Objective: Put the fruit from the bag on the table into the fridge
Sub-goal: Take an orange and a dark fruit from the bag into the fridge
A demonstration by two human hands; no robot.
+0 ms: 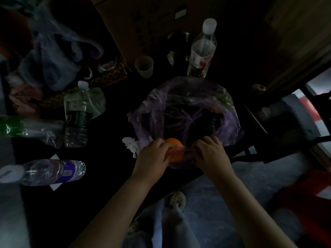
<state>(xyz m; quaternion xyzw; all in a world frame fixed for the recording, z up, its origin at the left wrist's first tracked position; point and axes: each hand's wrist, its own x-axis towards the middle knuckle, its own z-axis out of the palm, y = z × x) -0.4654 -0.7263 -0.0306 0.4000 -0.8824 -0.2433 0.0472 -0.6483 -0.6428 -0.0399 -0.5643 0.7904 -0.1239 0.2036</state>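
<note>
While left hand (pixel 152 155) grips orange (pixel 174 144) | right hand (pixel 211 154) pinches bag (pixel 232 126) | water bottle (pixel 202 51), cup (pixel 144 66) behind

Both forearms are seen bare from the left hand (pixel 152 155) and the right hand (pixel 212 155) back to the lower edge of the view. Below the grip, loose trousers (pixel 172 230) of pale greyish-blue cloth are worn. A light-coloured clog (pixel 176 200) pierced with round holes is worn just beneath the hands; a second clog (pixel 133 228) is partly seen lower left, blurred.
</note>
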